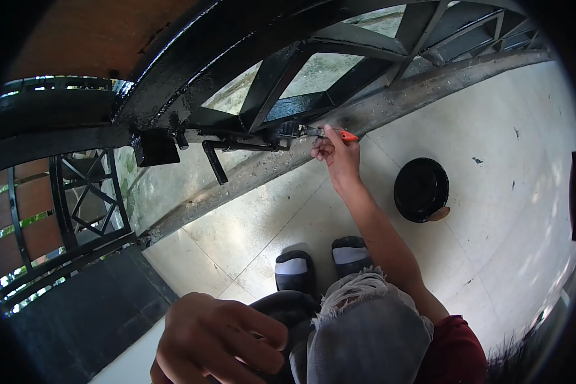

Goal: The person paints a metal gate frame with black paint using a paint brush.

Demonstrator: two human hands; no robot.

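Observation:
My right hand [339, 157] is closed on a paintbrush [310, 131] with an orange handle. The brush's dark bristles touch the lower rail of a black metal gate [262, 89], just right of a bent latch rod [217, 160]. Parts of the gate shine as if wet. In the lower left, near my knee, my left hand [217, 339] hangs with its fingers curled; whether it holds anything is hidden.
On the tiled floor [288, 217] to the right is a round black container [421, 190] with a brown piece at its rim. My sandalled feet [294, 272] are below the gate. A concrete ledge [409, 96] runs beneath it.

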